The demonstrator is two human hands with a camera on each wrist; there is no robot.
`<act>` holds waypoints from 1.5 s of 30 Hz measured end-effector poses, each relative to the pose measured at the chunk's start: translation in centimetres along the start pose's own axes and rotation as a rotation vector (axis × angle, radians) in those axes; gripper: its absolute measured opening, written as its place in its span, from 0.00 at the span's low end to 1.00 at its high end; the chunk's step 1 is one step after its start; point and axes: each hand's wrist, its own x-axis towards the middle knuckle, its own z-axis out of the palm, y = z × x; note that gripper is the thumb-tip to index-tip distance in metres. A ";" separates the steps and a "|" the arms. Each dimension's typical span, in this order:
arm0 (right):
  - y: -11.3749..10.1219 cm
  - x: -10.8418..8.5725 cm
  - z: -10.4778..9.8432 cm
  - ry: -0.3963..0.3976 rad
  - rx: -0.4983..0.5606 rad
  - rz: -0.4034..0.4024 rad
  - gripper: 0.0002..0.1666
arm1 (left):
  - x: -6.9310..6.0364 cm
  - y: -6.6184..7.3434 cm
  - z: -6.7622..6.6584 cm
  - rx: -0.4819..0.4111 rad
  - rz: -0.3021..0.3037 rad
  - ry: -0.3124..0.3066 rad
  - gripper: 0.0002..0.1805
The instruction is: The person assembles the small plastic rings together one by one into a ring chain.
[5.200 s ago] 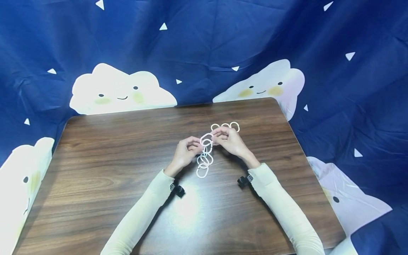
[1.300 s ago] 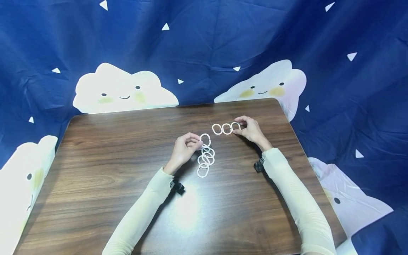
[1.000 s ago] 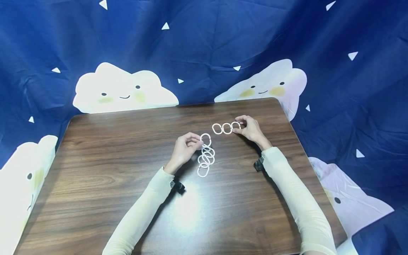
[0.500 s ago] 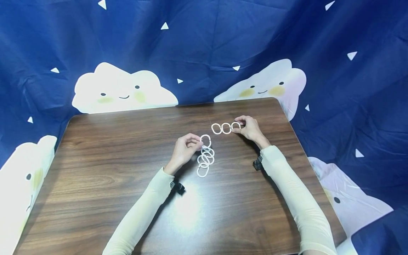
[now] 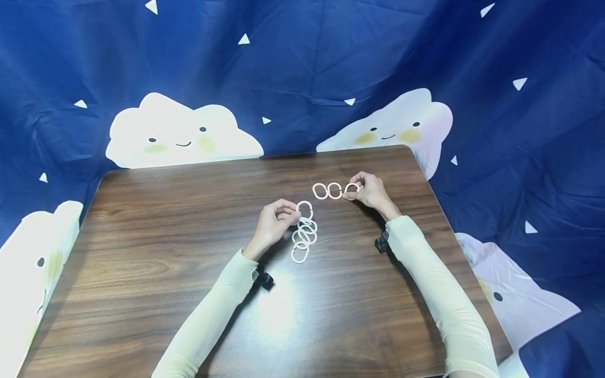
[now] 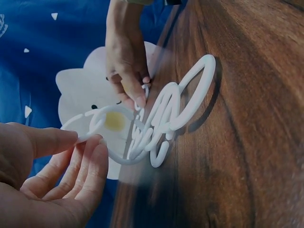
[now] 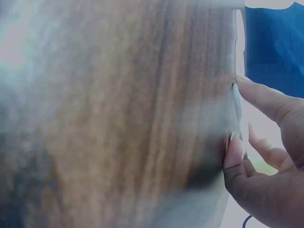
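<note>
My left hand (image 5: 276,223) pinches a white plastic chain link (image 5: 304,202), the top one of a short chain (image 6: 201,95) of several interlocked links. The rest of that chain trails toward me on the table, its links overlapping. Farther right, thumb and fingers of my right hand (image 5: 372,193) pinch a loose white link (image 7: 237,102) by its two sides. Left of it lie two more loose links, a middle one (image 5: 334,184) and a left one (image 5: 322,198), side by side. In the left wrist view, the left fingertips hide part of the held link.
Everything lies on a brown wood-grain table (image 5: 142,294). Behind it hangs a blue curtain (image 5: 293,63) with white clouds and triangles. A black wrist camera (image 5: 266,281) sits at the left cuff, another camera (image 5: 382,241) at the right.
My right hand has left the chain's top link and moved right to the loose links. It now pinches the rightmost one, which has slid slightly right, away from its neighbour. The left hand keeps its hold.
</note>
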 end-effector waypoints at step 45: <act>-1.6 -3.6 -0.9 -0.035 0.261 -0.052 0.13 | 0.3 -0.1 0.0 -0.013 -0.013 0.017 0.12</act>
